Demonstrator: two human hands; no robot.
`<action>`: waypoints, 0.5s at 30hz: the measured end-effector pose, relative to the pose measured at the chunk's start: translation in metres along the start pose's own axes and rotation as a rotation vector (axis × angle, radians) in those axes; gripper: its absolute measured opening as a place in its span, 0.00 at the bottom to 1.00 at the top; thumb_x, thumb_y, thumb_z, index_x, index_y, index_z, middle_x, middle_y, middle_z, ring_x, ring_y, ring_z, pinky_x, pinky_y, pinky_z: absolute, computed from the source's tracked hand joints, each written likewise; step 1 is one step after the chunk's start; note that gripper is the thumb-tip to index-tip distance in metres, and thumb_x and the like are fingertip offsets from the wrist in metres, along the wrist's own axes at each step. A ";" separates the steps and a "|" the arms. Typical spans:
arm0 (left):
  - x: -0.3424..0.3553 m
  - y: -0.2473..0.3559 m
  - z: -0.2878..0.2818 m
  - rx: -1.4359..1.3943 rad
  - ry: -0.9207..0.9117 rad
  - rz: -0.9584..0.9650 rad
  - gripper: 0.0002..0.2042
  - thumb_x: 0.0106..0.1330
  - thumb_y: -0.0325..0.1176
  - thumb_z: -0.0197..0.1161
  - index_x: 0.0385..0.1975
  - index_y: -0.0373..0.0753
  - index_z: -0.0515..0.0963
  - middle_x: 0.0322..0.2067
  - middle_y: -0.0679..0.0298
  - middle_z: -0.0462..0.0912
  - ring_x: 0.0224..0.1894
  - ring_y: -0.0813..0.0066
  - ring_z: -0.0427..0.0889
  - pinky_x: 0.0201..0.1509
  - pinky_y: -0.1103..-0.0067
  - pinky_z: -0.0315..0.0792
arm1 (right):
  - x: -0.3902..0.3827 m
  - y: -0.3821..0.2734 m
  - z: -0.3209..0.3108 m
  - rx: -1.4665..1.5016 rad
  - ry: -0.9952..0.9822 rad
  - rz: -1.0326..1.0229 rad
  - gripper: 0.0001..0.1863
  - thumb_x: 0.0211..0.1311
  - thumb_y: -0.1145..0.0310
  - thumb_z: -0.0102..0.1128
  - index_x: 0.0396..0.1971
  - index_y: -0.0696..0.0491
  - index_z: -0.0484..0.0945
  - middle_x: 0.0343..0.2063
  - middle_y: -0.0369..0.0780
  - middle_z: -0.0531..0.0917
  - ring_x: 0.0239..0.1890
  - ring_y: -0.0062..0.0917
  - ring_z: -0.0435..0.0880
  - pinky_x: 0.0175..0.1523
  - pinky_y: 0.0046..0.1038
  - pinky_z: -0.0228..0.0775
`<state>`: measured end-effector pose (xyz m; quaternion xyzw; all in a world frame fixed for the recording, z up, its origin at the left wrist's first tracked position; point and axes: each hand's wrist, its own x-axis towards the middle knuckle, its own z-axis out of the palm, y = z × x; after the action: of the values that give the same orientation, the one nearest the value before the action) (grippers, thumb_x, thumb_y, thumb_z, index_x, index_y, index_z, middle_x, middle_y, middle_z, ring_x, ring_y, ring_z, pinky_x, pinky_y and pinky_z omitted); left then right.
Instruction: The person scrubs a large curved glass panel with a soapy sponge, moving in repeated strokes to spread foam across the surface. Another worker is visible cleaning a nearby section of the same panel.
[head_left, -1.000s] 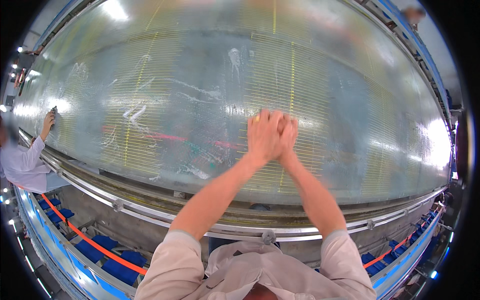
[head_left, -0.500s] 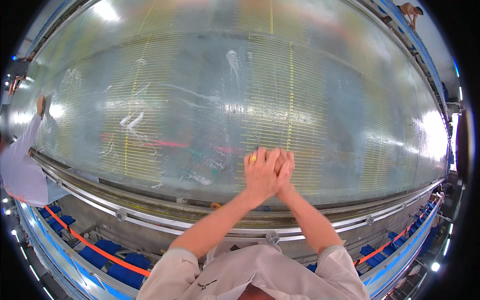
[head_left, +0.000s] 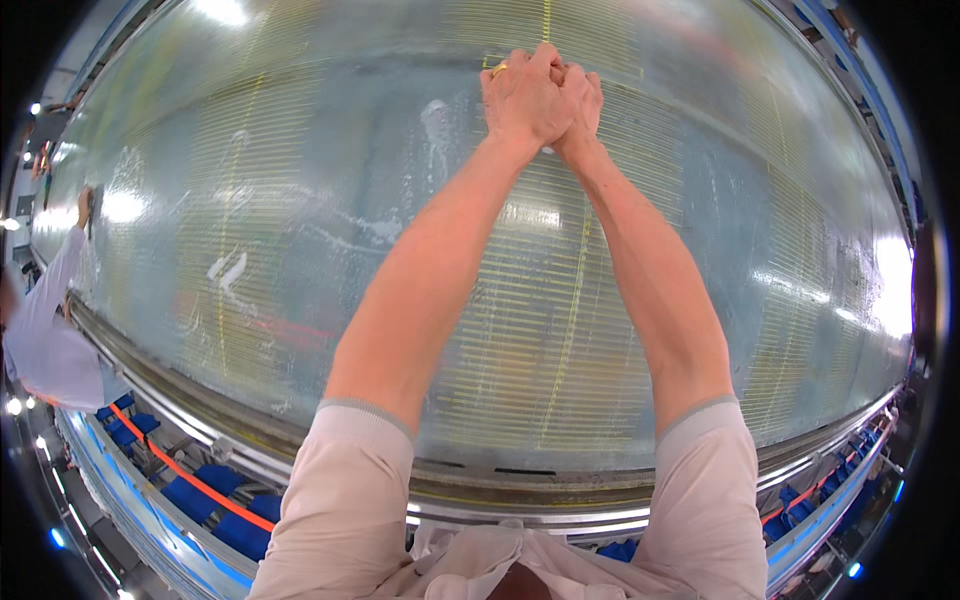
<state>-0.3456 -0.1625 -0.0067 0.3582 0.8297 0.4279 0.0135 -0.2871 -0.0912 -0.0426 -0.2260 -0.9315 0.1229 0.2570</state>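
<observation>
My left hand (head_left: 522, 103) and my right hand (head_left: 582, 108) are pressed together at the far side of a large glossy panel (head_left: 370, 120), arms stretched out. Both sets of fingers are curled. A ring shows on the left hand. A small pale bit peeks out below the wrists; whatever the hands grip, if anything, is hidden beneath them. The panel is grey-green, looks wet, and carries bands of fine yellow lines (head_left: 530, 350). White smears (head_left: 436, 125) lie left of my hands, and another white patch (head_left: 232, 270) is nearer and farther left.
At the left edge a co-worker in a pale sleeve (head_left: 60, 275) rests a hand (head_left: 84, 205) on the panel, by a dark flat thing. Metal rails (head_left: 190, 425) run along the near edge. Below are blue pieces (head_left: 205, 492) and an orange strip (head_left: 170, 477).
My joined hands have moved away from me, from near the panel's front edge to its far part. My body leans farther forward. The co-worker's hand has hardly moved.
</observation>
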 end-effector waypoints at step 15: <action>-0.373 0.021 -0.190 0.043 -0.074 -0.044 0.23 0.65 0.43 0.66 0.57 0.39 0.77 0.47 0.55 0.81 0.52 0.54 0.79 0.59 0.58 0.65 | -0.328 -0.213 -0.090 0.142 -0.130 -0.206 0.11 0.55 0.63 0.62 0.35 0.53 0.80 0.30 0.41 0.79 0.36 0.35 0.75 0.39 0.40 0.61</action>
<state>-0.1190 -0.5134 0.0223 0.3557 0.8452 0.3962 0.0461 -0.0642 -0.4242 -0.0330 -0.1021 -0.9534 0.1758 0.2228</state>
